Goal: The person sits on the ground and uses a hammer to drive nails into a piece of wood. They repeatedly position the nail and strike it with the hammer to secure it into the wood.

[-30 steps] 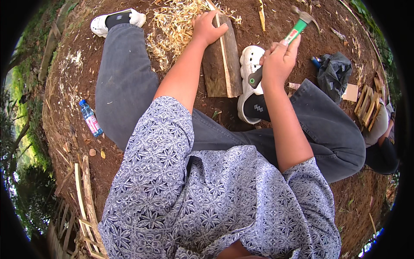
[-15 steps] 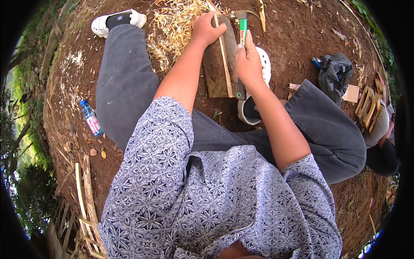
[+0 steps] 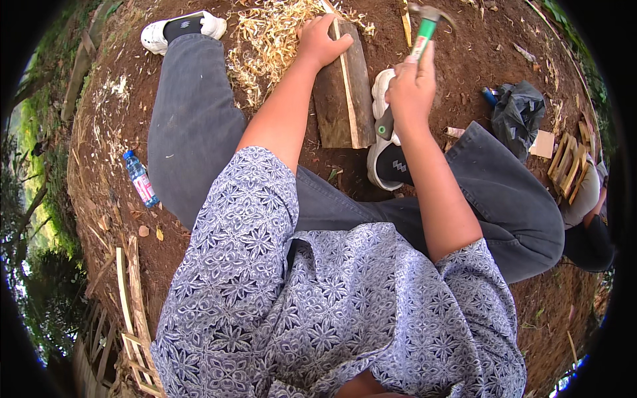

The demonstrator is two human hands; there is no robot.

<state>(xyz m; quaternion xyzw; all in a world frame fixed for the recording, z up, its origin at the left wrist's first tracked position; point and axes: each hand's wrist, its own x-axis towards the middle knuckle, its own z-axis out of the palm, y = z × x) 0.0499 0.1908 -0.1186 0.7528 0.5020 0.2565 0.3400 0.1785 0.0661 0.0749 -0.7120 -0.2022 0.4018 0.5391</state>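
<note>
A thick, dark wooden block (image 3: 330, 109) lies on the ground between my legs, with a thin pale wooden strip (image 3: 350, 93) running along its top. My left hand (image 3: 321, 42) is closed round the strip near the block's far end, its thumb stretched across toward the right. Off to the right, my right hand (image 3: 411, 93) grips a claw hammer (image 3: 424, 32) by its green, white and dark handle. The hammer's metal head is up at the far side, apart from the block and slightly blurred.
Curly wood shavings (image 3: 269, 46) are heaped left of the block. A plastic bottle (image 3: 141, 179) lies beyond my left leg, near wooden sticks (image 3: 136, 285). At the right are a black plastic bag (image 3: 516, 109), a small wooden frame (image 3: 567, 162) and part of another person (image 3: 590, 232).
My right hand has swung the hammer rightward, away from the block, and its head now tilts to the right. My left hand stays on the strip, with the block shifted very slightly.
</note>
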